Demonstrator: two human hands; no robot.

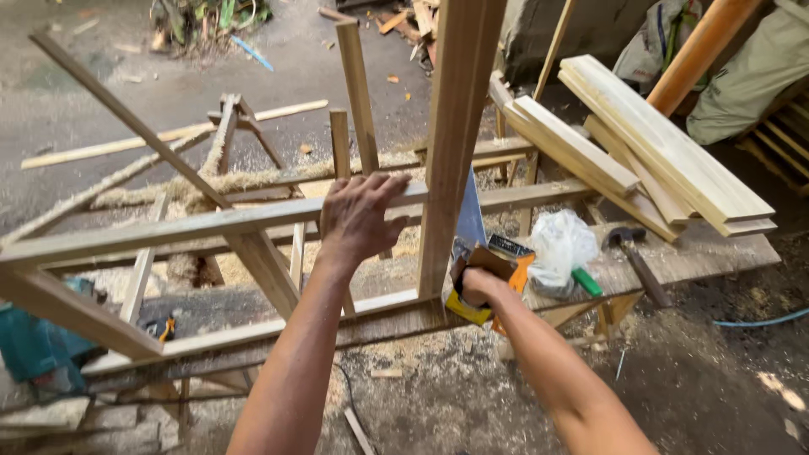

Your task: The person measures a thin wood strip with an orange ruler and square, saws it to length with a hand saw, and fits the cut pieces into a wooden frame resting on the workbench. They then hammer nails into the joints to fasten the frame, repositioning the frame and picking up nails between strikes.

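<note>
Head view: my left hand sits mid-frame, fingers spread and draped over the top edge of a horizontal wooden rail, not closed round it. My right hand is just right of centre, clamped on the yellow-orange handle of a handsaw, blade pointing up along the right edge of an upright plank. The plank rises from the frame's lower rail to the top of the picture. Right of the saw, close by: a white plastic bag, then a hammer on the tabletop. Stacked boards crowd the upper right. Open sawdust floor lies at bottom centre, between my forearms.
</note>
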